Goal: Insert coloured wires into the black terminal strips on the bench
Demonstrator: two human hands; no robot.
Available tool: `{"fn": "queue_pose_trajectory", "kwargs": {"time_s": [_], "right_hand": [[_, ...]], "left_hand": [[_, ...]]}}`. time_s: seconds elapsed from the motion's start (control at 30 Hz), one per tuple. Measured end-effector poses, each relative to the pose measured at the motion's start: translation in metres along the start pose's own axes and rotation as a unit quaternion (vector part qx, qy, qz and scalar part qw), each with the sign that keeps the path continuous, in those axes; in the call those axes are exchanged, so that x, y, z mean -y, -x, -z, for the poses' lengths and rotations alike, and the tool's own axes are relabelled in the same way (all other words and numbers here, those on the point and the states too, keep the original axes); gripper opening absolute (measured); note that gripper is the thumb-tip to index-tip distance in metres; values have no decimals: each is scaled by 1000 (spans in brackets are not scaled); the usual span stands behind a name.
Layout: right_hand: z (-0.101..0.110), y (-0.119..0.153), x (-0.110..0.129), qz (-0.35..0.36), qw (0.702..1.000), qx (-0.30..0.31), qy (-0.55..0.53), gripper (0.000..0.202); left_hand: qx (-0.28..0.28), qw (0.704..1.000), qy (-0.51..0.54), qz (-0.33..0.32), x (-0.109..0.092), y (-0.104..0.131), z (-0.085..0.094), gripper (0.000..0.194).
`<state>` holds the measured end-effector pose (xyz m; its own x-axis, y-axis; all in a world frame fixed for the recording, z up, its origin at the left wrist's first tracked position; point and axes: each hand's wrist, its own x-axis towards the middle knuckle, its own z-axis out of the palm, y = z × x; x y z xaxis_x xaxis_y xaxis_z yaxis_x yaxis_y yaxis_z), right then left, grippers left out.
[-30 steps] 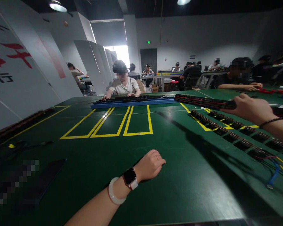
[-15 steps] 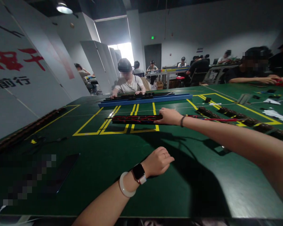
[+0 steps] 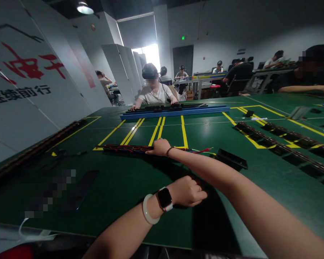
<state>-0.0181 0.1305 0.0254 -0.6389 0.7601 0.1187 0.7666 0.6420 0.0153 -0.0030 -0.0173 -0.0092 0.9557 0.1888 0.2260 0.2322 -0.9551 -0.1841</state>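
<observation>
My right hand (image 3: 161, 147) is closed around a long dark strip with red wires (image 3: 124, 148), gripping it from above towards its right part. The strip lies low over the green table, along the near yellow tape line. Loose red and yellow-green wire ends (image 3: 205, 151) stick out to the right of the hand, close to a black plastic tray-like part (image 3: 232, 160). Nearer the camera, my left hand (image 3: 189, 192) is curled into a loose fist, apart from the strip. Nothing shows in its fingers. A watch and a pale bangle circle that wrist.
A phone (image 3: 82, 190) lies at the left of the green table (image 3: 118, 172). Dark segmented strips (image 3: 275, 144) run along the right, another (image 3: 37, 154) along the left edge. Across the table, a person (image 3: 155, 91) works behind a blue rail (image 3: 178, 112).
My right hand has brought the wired strip left and nearer, from inside the taped boxes to their near edge. The left hand stays closed. The view has shifted slightly right.
</observation>
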Motion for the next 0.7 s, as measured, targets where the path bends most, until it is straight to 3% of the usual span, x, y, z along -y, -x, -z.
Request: {"fn": "queue_pose_trajectory", "kwargs": {"time_s": [0.17, 0.3, 0.53, 0.7], "right_hand": [[-16, -1, 24, 7, 999, 15, -34, 69], [-10, 17, 31, 8, 997, -23, -76, 61], [63, 94, 6, 135, 981, -100, -95, 26], [98, 145, -42, 104, 984, -110, -97, 19]], "left_hand": [[-3, 999, -29, -31, -4, 0, -3, 17], [-4, 998, -35, -47, -2, 0, -4, 17], [-59, 998, -5, -14, -3, 2, 2, 17], [-65, 985, 34, 156, -1, 0, 1, 15]]}}
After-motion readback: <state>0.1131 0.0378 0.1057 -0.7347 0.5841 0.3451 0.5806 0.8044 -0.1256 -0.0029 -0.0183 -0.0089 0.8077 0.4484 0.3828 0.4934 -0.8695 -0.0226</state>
